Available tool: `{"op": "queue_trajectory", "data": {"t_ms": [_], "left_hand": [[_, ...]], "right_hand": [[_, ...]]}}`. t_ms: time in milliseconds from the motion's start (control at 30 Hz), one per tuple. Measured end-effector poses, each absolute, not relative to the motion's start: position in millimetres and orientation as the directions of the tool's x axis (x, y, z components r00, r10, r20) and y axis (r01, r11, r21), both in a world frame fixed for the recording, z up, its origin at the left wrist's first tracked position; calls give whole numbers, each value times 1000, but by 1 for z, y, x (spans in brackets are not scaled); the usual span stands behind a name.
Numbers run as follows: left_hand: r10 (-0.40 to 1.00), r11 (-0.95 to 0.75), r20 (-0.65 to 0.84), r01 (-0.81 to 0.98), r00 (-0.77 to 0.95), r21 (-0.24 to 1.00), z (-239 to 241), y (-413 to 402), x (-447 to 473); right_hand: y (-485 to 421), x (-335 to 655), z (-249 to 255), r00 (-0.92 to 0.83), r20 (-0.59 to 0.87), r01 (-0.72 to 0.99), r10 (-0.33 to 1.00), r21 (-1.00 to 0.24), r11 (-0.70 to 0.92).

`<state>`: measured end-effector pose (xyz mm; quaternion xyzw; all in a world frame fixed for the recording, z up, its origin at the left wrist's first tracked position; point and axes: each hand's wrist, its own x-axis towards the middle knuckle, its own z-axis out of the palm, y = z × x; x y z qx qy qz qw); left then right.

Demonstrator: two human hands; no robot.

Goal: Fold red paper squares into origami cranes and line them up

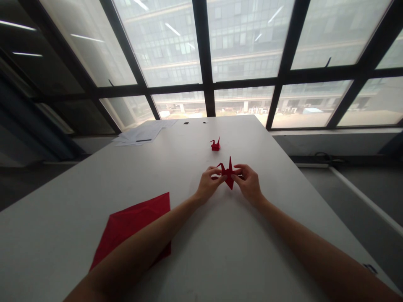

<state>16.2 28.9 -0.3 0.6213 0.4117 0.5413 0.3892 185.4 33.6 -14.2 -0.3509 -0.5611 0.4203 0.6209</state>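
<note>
both hands are on the held red paper crane, which sits out front, just right of centre over the tabletop. left hand pinches its left side between thumb and fingers; right hand has its thumb on the right side, fingers curled behind, so likely a pinch there too. can't tell how firmly the far fingers press, or whether the paper touches the surface below. neck is bent over to the left, tail points up, one wing flap points down toward the wearer. reads as late-stage shaping: main folds look done, and the work now looks like setting the wings and body. next move calls for a light, even grip both sides and a small outward pull, neck and tail left alone; too much force could tear or crease the body. second red crane stands just beyond, apart from the hands. red sheet lies at left, partly under the left forearm in view, with faint crease lines. white papers sit at the far left, well apart.
</note>
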Motion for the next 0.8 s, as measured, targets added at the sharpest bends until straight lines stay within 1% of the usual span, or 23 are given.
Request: {"op": "queue_trajectory", "data": {"t_ms": [100, 167, 267, 367, 533, 800], "left_hand": [[941, -311, 314, -45, 122, 949, 0, 27, 17], [943, -279, 292, -99, 157, 955, 0, 26, 17], [943, -277, 287, -83, 171, 957, 2, 24, 17], [945, -274, 281, -64, 166, 960, 4, 23, 17], [948, -267, 279, -91, 153, 959, 5, 21, 17], [964, -236, 246, -106, 102, 966, 3, 23, 17]], "right_hand": [[34, 186, -14, 21, 447, -13, 894, -894, 447], [35, 186, -15, -24, 448, 9, 894, -894, 448], [34, 186, -15, -105, 372, -42, 922, -928, 370], [33, 187, -14, -127, 332, -86, 935, -942, 324], [31, 187, -10, -128, 347, -149, 929, -933, 328], [31, 186, -10, -101, 376, -160, 921, -920, 358]]}}
